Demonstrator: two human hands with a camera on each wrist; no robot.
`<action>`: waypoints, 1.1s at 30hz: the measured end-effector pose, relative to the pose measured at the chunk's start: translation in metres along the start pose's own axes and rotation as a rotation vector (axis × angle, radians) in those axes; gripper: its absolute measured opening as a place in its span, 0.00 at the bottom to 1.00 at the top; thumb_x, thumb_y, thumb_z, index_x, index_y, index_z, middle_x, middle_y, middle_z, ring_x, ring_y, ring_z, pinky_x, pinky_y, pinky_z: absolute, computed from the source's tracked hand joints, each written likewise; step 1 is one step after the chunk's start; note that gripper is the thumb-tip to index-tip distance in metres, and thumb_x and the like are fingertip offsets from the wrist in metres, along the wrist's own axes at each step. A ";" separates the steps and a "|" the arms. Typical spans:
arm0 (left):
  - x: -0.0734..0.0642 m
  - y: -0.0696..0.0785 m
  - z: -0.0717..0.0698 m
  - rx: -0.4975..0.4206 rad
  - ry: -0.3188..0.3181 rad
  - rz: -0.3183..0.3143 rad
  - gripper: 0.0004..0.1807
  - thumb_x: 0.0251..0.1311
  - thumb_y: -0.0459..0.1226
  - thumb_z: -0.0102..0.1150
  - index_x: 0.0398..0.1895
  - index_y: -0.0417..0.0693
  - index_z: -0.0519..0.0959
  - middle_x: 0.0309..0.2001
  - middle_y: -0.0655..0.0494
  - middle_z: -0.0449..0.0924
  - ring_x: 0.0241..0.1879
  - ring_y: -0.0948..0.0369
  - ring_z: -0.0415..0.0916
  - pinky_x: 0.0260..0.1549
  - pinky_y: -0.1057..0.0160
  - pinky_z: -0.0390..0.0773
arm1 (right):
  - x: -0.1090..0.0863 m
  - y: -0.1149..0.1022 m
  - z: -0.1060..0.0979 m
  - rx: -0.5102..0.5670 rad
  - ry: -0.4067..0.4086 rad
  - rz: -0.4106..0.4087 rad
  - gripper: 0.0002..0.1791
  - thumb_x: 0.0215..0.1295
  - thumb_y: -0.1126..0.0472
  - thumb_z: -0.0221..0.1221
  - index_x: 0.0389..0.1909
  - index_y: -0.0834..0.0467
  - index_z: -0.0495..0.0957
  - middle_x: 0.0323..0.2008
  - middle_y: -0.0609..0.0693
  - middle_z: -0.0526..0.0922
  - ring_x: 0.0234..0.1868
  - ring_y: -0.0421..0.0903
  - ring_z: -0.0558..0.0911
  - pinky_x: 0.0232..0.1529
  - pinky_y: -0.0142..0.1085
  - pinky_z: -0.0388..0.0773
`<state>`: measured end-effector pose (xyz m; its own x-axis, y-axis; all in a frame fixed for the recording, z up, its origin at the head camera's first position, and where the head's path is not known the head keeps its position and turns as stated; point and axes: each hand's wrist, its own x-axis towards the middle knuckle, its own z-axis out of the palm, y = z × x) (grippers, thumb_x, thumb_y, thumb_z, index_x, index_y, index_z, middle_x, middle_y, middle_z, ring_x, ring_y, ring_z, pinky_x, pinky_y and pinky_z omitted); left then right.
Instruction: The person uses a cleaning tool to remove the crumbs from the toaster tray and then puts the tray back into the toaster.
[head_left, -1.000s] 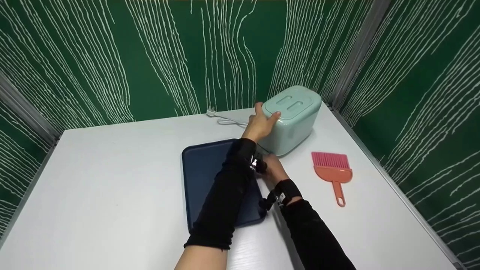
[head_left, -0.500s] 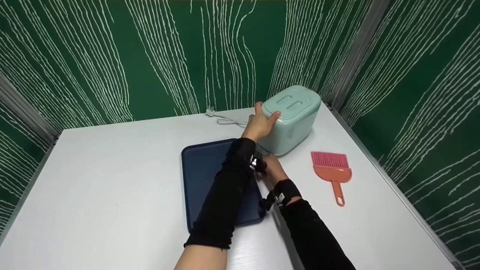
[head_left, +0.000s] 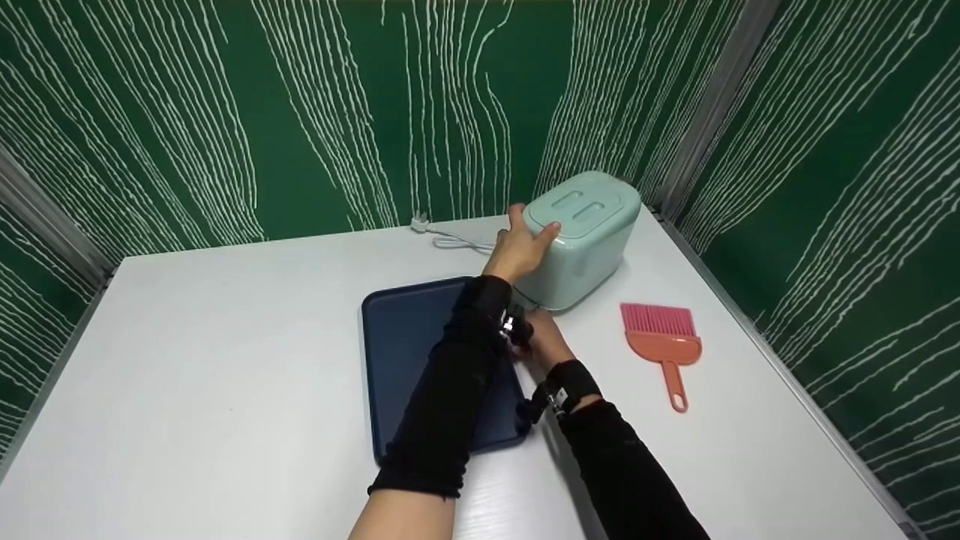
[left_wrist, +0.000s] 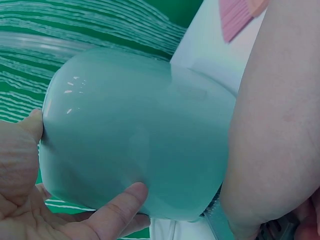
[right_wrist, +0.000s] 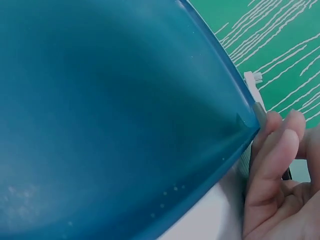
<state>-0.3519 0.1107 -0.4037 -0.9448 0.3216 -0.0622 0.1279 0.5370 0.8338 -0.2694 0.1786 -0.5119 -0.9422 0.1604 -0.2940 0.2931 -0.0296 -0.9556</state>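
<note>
A mint-green toaster [head_left: 581,244] with a lid on top stands at the back right, a white cord behind it. My left hand [head_left: 519,249] holds its near end, thumb on the lid edge; in the left wrist view, fingers [left_wrist: 120,210] press its smooth side. Low at the toaster's near end, my right hand [head_left: 546,334] has curled fingers [right_wrist: 272,160] around a thin grey-green piece [right_wrist: 260,114], mostly hidden; its kind is unclear. A dark blue tray [head_left: 409,360] lies flat on the table, its corner close to those fingers, partly under my left forearm.
A pink-bristled brush set in an orange dustpan [head_left: 664,346] lies right of my right hand. A white plug [head_left: 420,223] and cord lie by the back edge of the white table [head_left: 225,360]. Green walls with white lines stand behind and at both sides.
</note>
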 end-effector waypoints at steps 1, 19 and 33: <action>0.000 0.000 0.000 0.000 -0.003 0.002 0.40 0.82 0.59 0.49 0.86 0.57 0.46 0.76 0.35 0.68 0.76 0.46 0.70 0.72 0.47 0.75 | 0.000 0.000 0.000 -0.009 0.007 0.012 0.22 0.70 0.66 0.53 0.14 0.50 0.69 0.12 0.41 0.72 0.14 0.36 0.70 0.17 0.27 0.70; 0.001 0.001 0.000 -0.003 -0.002 -0.007 0.41 0.81 0.59 0.49 0.86 0.59 0.46 0.76 0.34 0.67 0.75 0.45 0.71 0.72 0.46 0.76 | -0.001 -0.002 0.002 -0.060 0.031 0.018 0.22 0.72 0.67 0.50 0.15 0.51 0.70 0.11 0.41 0.72 0.12 0.34 0.70 0.15 0.25 0.68; -0.001 -0.001 -0.001 -0.016 -0.013 0.001 0.41 0.82 0.59 0.48 0.86 0.58 0.45 0.76 0.33 0.66 0.75 0.44 0.71 0.71 0.46 0.76 | -0.006 0.000 0.007 0.040 -0.036 0.010 0.27 0.75 0.70 0.47 0.13 0.51 0.66 0.10 0.43 0.68 0.12 0.35 0.66 0.16 0.27 0.65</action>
<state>-0.3518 0.1091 -0.4036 -0.9407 0.3322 -0.0684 0.1237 0.5239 0.8427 -0.2650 0.1704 -0.5102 -0.9447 0.1248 -0.3034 0.2965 -0.0710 -0.9524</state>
